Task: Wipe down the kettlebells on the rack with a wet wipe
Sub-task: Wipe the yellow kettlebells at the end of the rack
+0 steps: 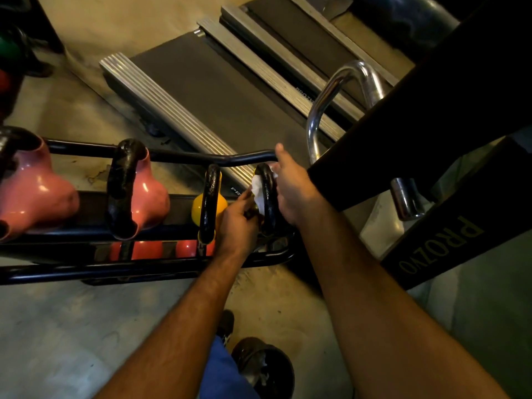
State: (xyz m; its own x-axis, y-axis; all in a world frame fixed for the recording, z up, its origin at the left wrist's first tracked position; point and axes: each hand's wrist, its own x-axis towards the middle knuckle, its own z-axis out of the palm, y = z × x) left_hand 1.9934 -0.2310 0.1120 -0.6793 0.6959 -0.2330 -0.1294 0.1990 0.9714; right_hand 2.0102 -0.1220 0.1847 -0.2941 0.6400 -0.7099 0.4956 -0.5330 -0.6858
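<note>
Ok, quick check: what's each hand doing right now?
Left hand: pinches the white wet wipe against the end kettlebell's black handle.
Right hand: rests on that handle; grip cannot be told.

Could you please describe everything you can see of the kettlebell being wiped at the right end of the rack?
Only the kettlebell's black handle shows clearly: a thick loop with a worn, glossy finish that looks like painted metal, standing upright at the rack's right end beside the yellow kettlebell. Its body is hidden behind the hands. The left hand presses a white wet wipe against the handle's left side, while the right hand holds its right side.
</note>
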